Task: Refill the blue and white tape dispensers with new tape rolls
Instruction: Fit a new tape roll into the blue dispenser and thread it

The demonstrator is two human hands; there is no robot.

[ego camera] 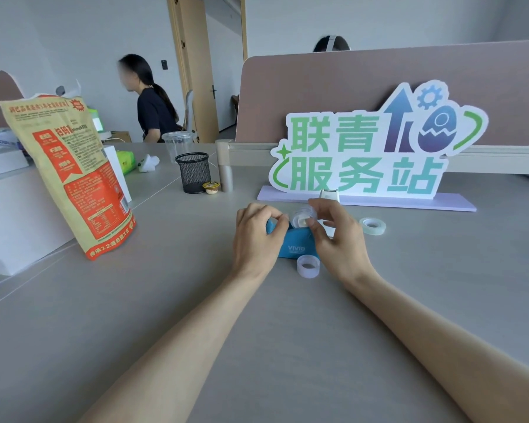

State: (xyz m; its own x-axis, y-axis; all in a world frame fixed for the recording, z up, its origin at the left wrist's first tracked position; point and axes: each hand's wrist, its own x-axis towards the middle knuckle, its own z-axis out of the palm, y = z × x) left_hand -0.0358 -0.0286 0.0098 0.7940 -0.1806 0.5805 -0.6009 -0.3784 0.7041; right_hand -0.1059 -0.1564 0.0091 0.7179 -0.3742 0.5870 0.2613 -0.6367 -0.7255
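Note:
The blue tape dispenser (295,244) lies on the grey desk in front of me. My left hand (257,239) grips its left end. My right hand (338,236) pinches a clear tape roll (301,216) that sits at the top of the dispenser. A small clear roll (308,266) stands on the desk just in front of the dispenser. Another tape roll (372,225) lies flat to the right. The white tape dispenser (330,195) is mostly hidden behind my right hand; only its top shows.
A large cut-out sign (364,154) on a lilac base stands right behind the dispensers. A tall printed paper bag (71,175) stands at the left. A black mesh pen cup (193,172), a small pudding cup (211,187) and a clear plastic cup (177,145) sit further back. A person sits at the far left.

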